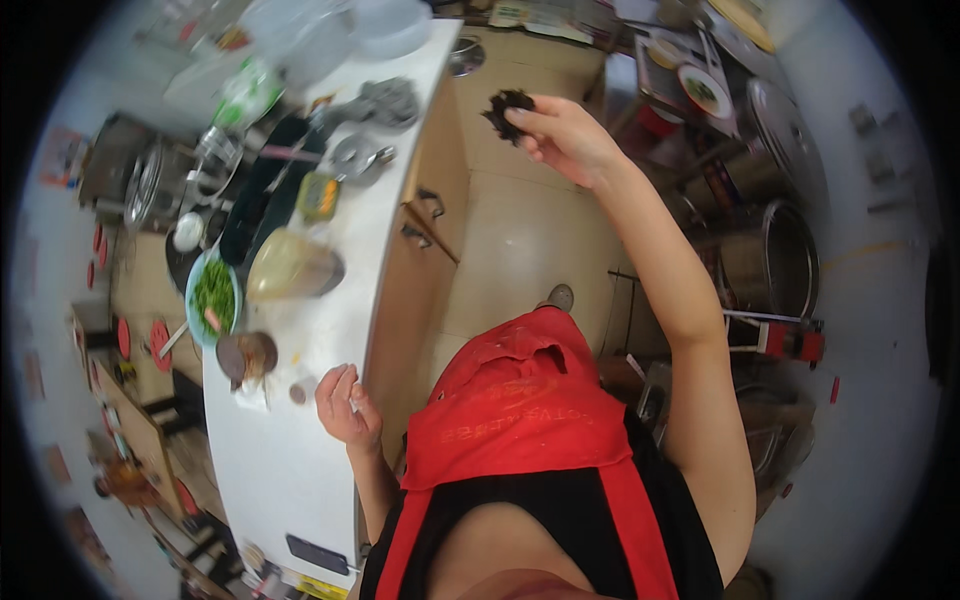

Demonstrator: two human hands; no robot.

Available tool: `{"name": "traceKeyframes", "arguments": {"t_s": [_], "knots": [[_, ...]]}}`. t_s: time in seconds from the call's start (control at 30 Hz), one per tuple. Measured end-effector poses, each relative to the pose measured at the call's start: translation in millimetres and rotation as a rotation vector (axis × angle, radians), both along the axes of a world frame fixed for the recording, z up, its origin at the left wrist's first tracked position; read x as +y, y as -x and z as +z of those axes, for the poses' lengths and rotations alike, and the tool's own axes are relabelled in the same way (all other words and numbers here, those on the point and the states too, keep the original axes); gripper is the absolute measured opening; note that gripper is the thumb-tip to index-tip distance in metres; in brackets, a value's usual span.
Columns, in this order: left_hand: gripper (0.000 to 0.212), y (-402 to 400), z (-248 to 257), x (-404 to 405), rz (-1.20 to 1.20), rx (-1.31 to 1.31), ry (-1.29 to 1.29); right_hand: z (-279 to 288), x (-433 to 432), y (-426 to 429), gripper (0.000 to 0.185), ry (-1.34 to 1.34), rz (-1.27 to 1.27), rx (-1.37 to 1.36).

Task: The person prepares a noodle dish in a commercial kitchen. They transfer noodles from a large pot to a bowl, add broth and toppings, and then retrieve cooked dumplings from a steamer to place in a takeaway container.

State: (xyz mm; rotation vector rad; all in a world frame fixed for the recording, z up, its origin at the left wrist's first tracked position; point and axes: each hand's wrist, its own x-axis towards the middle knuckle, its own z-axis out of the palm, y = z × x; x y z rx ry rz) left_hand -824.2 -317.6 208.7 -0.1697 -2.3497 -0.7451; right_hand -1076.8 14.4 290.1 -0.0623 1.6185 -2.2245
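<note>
My right hand (562,139) is stretched out above the tiled floor, pinching a dark, ragged clump (510,116) that looks like dried seaweed. Beside the edge of the white counter (300,465), my left hand (349,405) is raised with its fingers curled. A pale patch shows between thumb and fingers, too blurred to tell if something is held. Closest to that hand is a small round cup (302,391). A brown jar with a dark lid (246,358) stands a little farther off, near a light-blue bowl of chopped greens (214,296).
Along the counter are a plastic container with a yellowish top (292,266), a metal lid (356,157), a grey cloth (386,101) and a phone (319,553). To the right stand a large metal pot (787,259) and a plate with greens (705,90). A wooden cabinet (420,232) fronts the counter.
</note>
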Motion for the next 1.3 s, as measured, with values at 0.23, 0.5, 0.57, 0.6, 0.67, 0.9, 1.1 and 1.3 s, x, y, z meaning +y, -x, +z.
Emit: {"name": "traceKeyframes", "arguments": {"t_s": [0.23,0.5,0.57,0.6,0.67,0.9,1.1,1.3], "knots": [[0.02,119,0,140,-0.365,-0.046,0.006,-68,212,-36,0.01,0.02,-0.385,-0.116],[0.02,260,-18,329,-0.691,-0.093,0.14,-122,406,-50,0.008,0.024,-0.867,-0.224],[0.022,286,-16,362,-0.762,-0.094,0.157,-132,435,-37,0.013,-0.017,-0.908,-0.239],[0.022,303,-16,379,-0.787,-0.087,0.156,-135,451,-24,0.018,-0.049,-0.918,-0.226],[0.022,334,-18,406,-0.807,-0.09,0.173,-144,476,8,0.023,-0.104,-0.935,-0.197],[0.019,465,-36,461,-0.771,-0.186,0.185,-151,520,202,0.022,-0.254,-0.833,-0.08],[0.019,568,-31,500,-0.758,-0.265,0.164,-167,546,347,0.025,-0.643,-0.802,-0.066],[0.018,630,-34,532,-0.854,-0.304,0.197,-229,567,409,0.034,-1.255,-0.663,0.406]]}}
